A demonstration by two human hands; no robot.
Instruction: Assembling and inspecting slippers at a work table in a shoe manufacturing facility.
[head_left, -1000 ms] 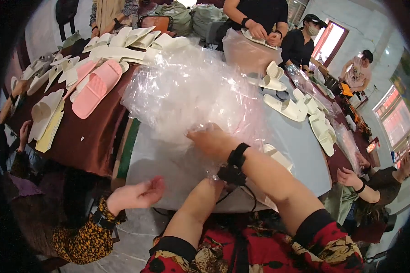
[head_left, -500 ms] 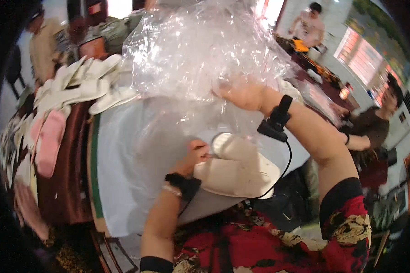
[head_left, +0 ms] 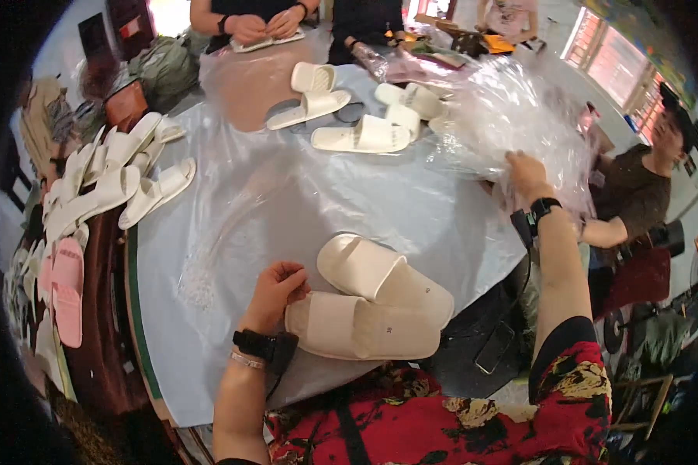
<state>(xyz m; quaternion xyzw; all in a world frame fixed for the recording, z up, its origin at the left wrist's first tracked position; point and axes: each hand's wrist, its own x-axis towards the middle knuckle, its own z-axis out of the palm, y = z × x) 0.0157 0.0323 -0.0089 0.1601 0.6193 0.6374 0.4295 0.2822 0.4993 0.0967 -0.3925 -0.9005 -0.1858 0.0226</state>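
A pair of cream slide slippers lies in front of me on the pale blue-grey covered table, one partly over the other. At the left end of the near slipper is my left hand, its fingers curled in toward the thumb; whether anything thin is between them is hidden. My right hand reaches out to the right side, its fingers closed on a crumpled mass of clear plastic bags. Both wrists wear black straps with small devices.
More cream slippers lie at the table's far side. Others are piled at the left, beside pink slippers. Across the table a person's hands handle a slipper; another person sits at the right. A phone lies near the slippers.
The clear plastic has gone from in front of me to the right with my right hand, uncovering the table's far side. My left hand has shifted slightly left of the slippers.
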